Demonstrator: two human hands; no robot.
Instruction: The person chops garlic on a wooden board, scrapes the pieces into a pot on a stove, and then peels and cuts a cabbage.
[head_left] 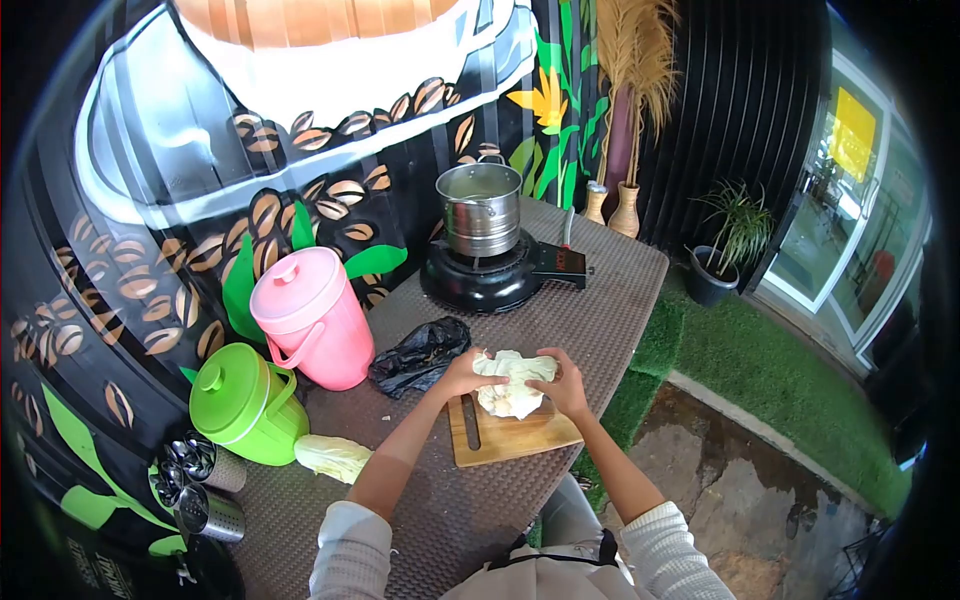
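Note:
Pale cabbage leaves [512, 384] are bunched between my two hands, just over the far part of a wooden cutting board [520, 437]. My left hand [468, 376] grips their left side, with the thumb across the front. On the right side, the fingers of my right hand [566, 380] are closed on the same leaves. A crumpled black plastic bag [420, 357] lies beside my left hand. Further left, a piece of napa cabbage [334, 457] rests on the woven-textured table [420, 500], partly behind my left forearm.
A steel pot [478, 212] stands on a black portable stove [485, 277] at the back. Pink [312, 320] and green [250, 405] lidded jugs line the wall side, near perforated metal cutlery holders [210, 513]. Vases [625, 208] stand at the far corner. The table's right edge drops to the floor.

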